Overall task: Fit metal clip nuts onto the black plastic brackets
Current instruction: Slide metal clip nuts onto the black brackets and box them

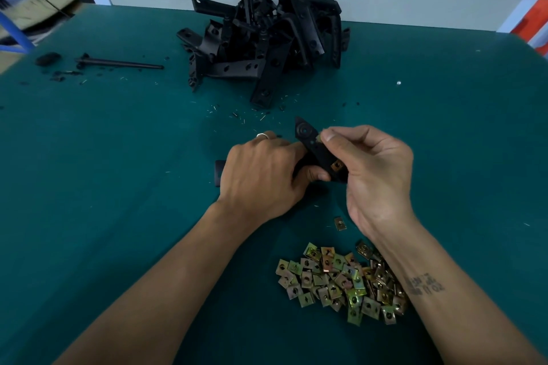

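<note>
- Head view shows our left hand [261, 175] curled round the lower end of a black plastic bracket [311, 145], thumb pressed on its face, the piece held just above the green table [118, 157].
- Our right hand [373, 169] pinches a metal clip nut [319, 137] between thumb and forefinger at the bracket's edge, beside a hole near the pointed tip.
- One fitted clip nut [337, 165] already sits lower on the same bracket, so we judge this as the second fitting.
- To do it well, we keep the left grip firm, line the nut's open mouth square to the edge, and push until its threaded hole sits over the bracket's hole.
- A skewed start would likely jam or spring off.
- Spare nuts wait in the pile of clip nuts [341, 284] under our right wrist; the heap of brackets [267, 38] lies at the far edge of the table.
</note>
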`<state>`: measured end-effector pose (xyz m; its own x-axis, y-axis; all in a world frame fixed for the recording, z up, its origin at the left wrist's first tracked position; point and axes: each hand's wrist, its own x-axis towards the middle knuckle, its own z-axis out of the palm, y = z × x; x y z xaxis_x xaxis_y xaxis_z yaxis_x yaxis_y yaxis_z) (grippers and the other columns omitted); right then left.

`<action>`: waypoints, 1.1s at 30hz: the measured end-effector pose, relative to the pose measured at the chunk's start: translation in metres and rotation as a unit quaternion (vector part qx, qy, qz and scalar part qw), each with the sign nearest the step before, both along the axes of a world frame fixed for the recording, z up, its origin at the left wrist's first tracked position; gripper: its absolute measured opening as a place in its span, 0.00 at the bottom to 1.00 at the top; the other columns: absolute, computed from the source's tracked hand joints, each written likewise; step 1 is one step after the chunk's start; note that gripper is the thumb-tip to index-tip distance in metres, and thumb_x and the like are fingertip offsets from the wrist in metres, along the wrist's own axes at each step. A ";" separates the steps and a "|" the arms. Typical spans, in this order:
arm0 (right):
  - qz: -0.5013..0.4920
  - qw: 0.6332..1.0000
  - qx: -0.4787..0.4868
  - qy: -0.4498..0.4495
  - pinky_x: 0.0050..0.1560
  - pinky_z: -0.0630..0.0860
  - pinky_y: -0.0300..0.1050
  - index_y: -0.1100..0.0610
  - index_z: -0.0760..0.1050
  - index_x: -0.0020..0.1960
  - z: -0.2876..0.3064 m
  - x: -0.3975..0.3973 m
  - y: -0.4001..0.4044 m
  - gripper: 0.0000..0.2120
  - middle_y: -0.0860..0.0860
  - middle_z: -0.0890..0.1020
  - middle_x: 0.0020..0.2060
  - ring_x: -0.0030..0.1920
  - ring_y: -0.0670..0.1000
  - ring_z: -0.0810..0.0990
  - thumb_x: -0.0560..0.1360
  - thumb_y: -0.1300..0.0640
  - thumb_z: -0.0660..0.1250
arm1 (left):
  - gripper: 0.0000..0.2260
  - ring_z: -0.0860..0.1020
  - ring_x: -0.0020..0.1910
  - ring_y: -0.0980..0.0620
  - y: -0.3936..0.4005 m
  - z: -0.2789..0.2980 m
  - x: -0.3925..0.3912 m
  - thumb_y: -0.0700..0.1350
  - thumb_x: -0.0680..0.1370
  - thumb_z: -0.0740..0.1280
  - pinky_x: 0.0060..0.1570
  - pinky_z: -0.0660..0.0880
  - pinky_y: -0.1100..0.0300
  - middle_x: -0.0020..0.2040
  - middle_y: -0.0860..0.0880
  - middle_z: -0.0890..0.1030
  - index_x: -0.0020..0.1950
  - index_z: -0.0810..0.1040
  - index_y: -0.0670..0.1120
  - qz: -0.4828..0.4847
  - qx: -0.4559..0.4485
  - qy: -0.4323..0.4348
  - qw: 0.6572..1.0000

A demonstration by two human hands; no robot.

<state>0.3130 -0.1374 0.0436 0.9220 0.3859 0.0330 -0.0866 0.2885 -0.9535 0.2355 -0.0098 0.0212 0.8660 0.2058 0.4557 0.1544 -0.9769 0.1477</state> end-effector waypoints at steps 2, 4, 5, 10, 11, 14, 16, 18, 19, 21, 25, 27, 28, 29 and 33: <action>0.006 1.000 0.000 -0.004 0.42 0.77 0.47 0.55 0.84 0.34 -0.001 0.001 0.000 0.11 0.55 0.85 0.37 0.42 0.53 0.84 0.70 0.68 0.76 | 0.26 0.80 0.44 0.45 0.000 0.000 0.000 0.70 0.78 0.54 0.32 0.60 0.57 0.39 0.52 0.82 0.46 0.80 0.52 -0.003 -0.006 -0.002 1.000; 0.014 1.000 -0.007 -0.017 0.41 0.75 0.47 0.54 0.84 0.33 -0.001 0.000 0.000 0.08 0.55 0.85 0.37 0.42 0.53 0.83 0.67 0.66 0.76 | 0.26 0.80 0.43 0.44 -0.001 0.000 -0.001 0.69 0.79 0.54 0.32 0.60 0.56 0.39 0.52 0.82 0.45 0.80 0.51 -0.007 -0.013 -0.004 1.000; 0.021 0.999 -0.014 -0.029 0.40 0.74 0.46 0.54 0.83 0.32 -0.002 0.000 0.000 0.08 0.55 0.85 0.37 0.42 0.53 0.83 0.67 0.65 0.75 | 0.26 0.80 0.42 0.44 -0.001 0.000 -0.001 0.69 0.79 0.54 0.32 0.60 0.56 0.39 0.52 0.82 0.45 0.80 0.51 -0.006 -0.014 -0.003 1.000; 0.073 0.994 -0.029 -0.070 0.34 0.70 0.47 0.52 0.80 0.31 -0.004 0.003 -0.001 0.13 0.54 0.83 0.39 0.41 0.52 0.78 0.73 0.61 0.68 | 0.26 0.79 0.39 0.44 0.000 -0.001 -0.001 0.68 0.79 0.55 0.32 0.60 0.57 0.37 0.52 0.80 0.42 0.79 0.49 -0.011 -0.027 -0.009 1.000; 0.088 0.993 -0.030 -0.073 0.34 0.70 0.46 0.53 0.81 0.32 -0.004 0.004 -0.002 0.13 0.53 0.83 0.40 0.42 0.51 0.78 0.74 0.60 0.66 | 0.25 0.79 0.38 0.43 0.000 0.000 -0.001 0.67 0.79 0.56 0.31 0.59 0.57 0.36 0.51 0.80 0.41 0.78 0.48 -0.012 -0.035 -0.017 0.999; 0.122 0.986 -0.063 -0.095 0.40 0.71 0.49 0.56 0.80 0.39 -0.006 0.007 -0.004 0.11 0.51 0.82 0.42 0.44 0.50 0.77 0.76 0.58 0.61 | 0.24 0.78 0.34 0.41 0.000 0.000 -0.001 0.66 0.80 0.59 0.30 0.60 0.57 0.35 0.50 0.78 0.41 0.76 0.47 -0.013 -0.054 -0.029 0.998; 0.141 0.977 -0.102 -0.126 0.47 0.71 0.51 0.53 0.79 0.42 -0.006 0.009 -0.006 0.10 0.50 0.81 0.42 0.44 0.49 0.76 0.77 0.56 0.60 | 0.24 0.77 0.33 0.40 0.000 0.000 -0.001 0.67 0.80 0.56 0.30 0.61 0.56 0.35 0.49 0.78 0.42 0.76 0.48 -0.007 -0.062 -0.023 0.998; 0.160 0.969 -0.122 -0.145 0.49 0.73 0.46 0.51 0.78 0.45 -0.005 0.010 -0.007 0.09 0.46 0.81 0.42 0.44 0.46 0.76 0.77 0.56 0.59 | 0.25 0.77 0.33 0.40 0.000 -0.001 -0.001 0.68 0.80 0.54 0.30 0.62 0.56 0.35 0.48 0.78 0.44 0.77 0.49 0.000 -0.064 -0.016 0.998; 0.175 0.964 -0.127 -0.158 0.48 0.73 0.41 0.52 0.77 0.47 -0.004 0.010 -0.007 0.08 0.46 0.80 0.41 0.42 0.44 0.76 0.77 0.57 0.58 | 0.24 0.78 0.33 0.40 0.001 -0.001 -0.001 0.67 0.80 0.55 0.30 0.62 0.56 0.35 0.47 0.79 0.44 0.77 0.49 0.000 -0.063 -0.013 0.998; 0.205 0.952 -0.133 -0.185 0.43 0.72 0.33 0.54 0.74 0.51 -0.001 0.008 -0.008 0.07 0.50 0.78 0.42 0.39 0.44 0.73 0.77 0.59 0.58 | 0.24 0.78 0.33 0.40 0.001 -0.002 -0.002 0.68 0.80 0.55 0.30 0.62 0.57 0.35 0.48 0.79 0.44 0.77 0.50 -0.005 -0.060 -0.008 0.998; 0.204 0.951 -0.147 -0.181 0.46 0.72 0.32 0.51 0.76 0.53 0.002 0.010 -0.011 0.09 0.43 0.80 0.45 0.43 0.41 0.77 0.79 0.54 0.58 | 0.25 0.79 0.34 0.41 0.000 -0.002 -0.003 0.69 0.80 0.53 0.30 0.64 0.56 0.37 0.47 0.79 0.44 0.77 0.50 0.005 -0.058 -0.002 0.998; 0.204 0.952 -0.162 -0.162 0.56 0.74 0.35 0.49 0.79 0.59 0.003 0.012 -0.015 0.14 0.39 0.82 0.51 0.53 0.40 0.80 0.80 0.48 0.59 | 0.25 0.78 0.34 0.40 -0.002 -0.001 -0.003 0.68 0.80 0.52 0.30 0.66 0.55 0.36 0.46 0.79 0.42 0.74 0.49 0.020 -0.076 0.001 0.997; 0.200 0.952 -0.173 -0.152 0.62 0.74 0.40 0.48 0.78 0.64 0.004 0.014 -0.017 0.18 0.42 0.82 0.56 0.59 0.42 0.79 0.80 0.44 0.59 | 0.24 0.78 0.34 0.40 -0.003 0.000 -0.003 0.67 0.80 0.52 0.31 0.67 0.54 0.36 0.46 0.79 0.41 0.73 0.49 0.029 -0.087 0.004 0.996; 0.194 0.954 -0.182 -0.140 0.68 0.73 0.46 0.47 0.76 0.69 0.005 0.014 -0.020 0.22 0.45 0.81 0.62 0.64 0.44 0.78 0.79 0.40 0.59 | 0.23 0.78 0.35 0.39 -0.005 0.002 -0.004 0.65 0.80 0.52 0.31 0.67 0.54 0.37 0.46 0.79 0.41 0.74 0.49 0.036 -0.097 0.003 0.995; 0.149 0.967 -0.175 -0.114 0.72 0.70 0.59 0.52 0.75 0.72 0.012 0.011 -0.043 0.28 0.51 0.81 0.65 0.68 0.50 0.77 0.79 0.36 0.61 | 0.17 0.76 0.35 0.39 -0.016 0.016 -0.007 0.57 0.80 0.58 0.31 0.64 0.55 0.37 0.46 0.79 0.41 0.75 0.46 0.036 -0.134 -0.034 0.990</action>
<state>0.3242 -0.1806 0.0556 0.7523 0.6575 0.0419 0.1077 -0.0600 -0.9924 0.2287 -0.0253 0.0372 0.8134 0.3881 0.4332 0.2036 -0.8877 0.4130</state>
